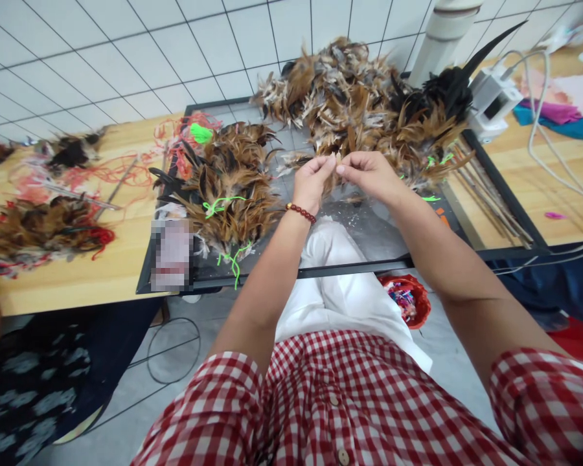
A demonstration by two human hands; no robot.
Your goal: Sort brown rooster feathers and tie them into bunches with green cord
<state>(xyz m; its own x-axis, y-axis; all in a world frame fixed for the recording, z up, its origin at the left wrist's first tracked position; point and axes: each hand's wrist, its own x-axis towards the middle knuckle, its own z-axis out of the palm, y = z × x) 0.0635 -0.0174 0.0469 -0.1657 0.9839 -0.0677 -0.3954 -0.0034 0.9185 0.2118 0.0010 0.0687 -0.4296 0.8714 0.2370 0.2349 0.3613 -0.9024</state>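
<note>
My left hand [313,182], with a dark red bead bracelet at its wrist, is closed in a pinch. Its fingertips nearly meet those of my right hand [373,175], also pinched. Between them is what looks like a small brown feather [339,158], mostly covered by the fingers. Behind the hands rises a large heap of brown and grey feathers [340,97]. To the left lie bundles of brown feathers [238,168], some with bright green string [223,206]. Both hands are above a dark-framed glass board [364,228].
Thin sticks [490,194] lie at the board's right, near a white power adapter [493,100] with cables. More feather bundles [43,226] and red string [121,175] lie on the wooden table [140,285]. A red basket [411,301] stands below. Another person's patterned clothing [34,388] shows at left.
</note>
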